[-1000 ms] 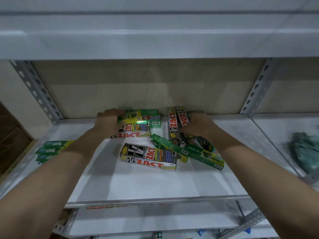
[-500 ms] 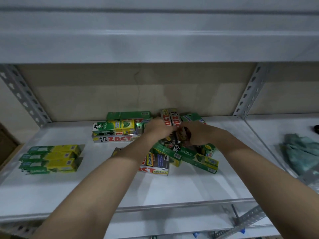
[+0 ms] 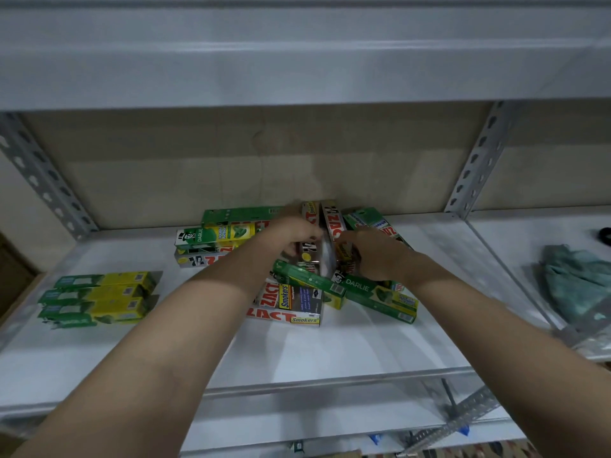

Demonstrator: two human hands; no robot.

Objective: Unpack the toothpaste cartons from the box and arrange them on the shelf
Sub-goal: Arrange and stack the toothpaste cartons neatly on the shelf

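The white shelf [image 3: 330,352] fills the frame's middle. Left of centre sits a neat block of green-yellow cartons [image 3: 99,299]. A loose pile of Zact and Darlie cartons [image 3: 297,302] lies at centre. There both hands meet: left hand [image 3: 291,233] and right hand [image 3: 373,252] curl around upright Zact cartons [image 3: 317,239]. A teal cloth [image 3: 575,282] lies far right

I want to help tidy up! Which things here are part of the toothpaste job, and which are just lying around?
Part of the job:
- the jumbled toothpaste cartons, which the left hand and right hand are sorting
- the neat green and yellow cartons
- the shelf

Just lying about:
- the green cloth on the next shelf bay
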